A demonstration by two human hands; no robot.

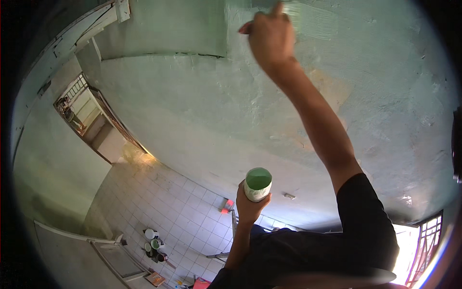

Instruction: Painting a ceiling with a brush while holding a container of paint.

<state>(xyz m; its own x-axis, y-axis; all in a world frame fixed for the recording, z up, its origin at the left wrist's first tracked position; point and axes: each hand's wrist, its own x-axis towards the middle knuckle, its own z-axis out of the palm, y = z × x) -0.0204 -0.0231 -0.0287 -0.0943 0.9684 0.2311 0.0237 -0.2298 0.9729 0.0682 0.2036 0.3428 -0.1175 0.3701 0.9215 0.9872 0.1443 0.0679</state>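
Note:
In my left hand (249, 206) is a whitish cup (257, 191) with green paint (258, 181) inside; my fingers wrap round its side and the opening faces up. My right arm reaches far up to the green wall (202, 106), where my right hand (273, 41) is closed near the top edge of the view. Whatever it grips is hidden by the hand; a small dark reddish tip shows at its left side. Beside this hand lies a patch of paler, streaky brush strokes (315, 20).
A stepladder (234, 224) stands below me on the white tiled floor (187, 207). Several paint containers (155, 244) are grouped at the lower left. A red and grey object (227, 206) lies by the ladder. An open doorway (96, 120) is at the left, a barred window (428, 245) at the right.

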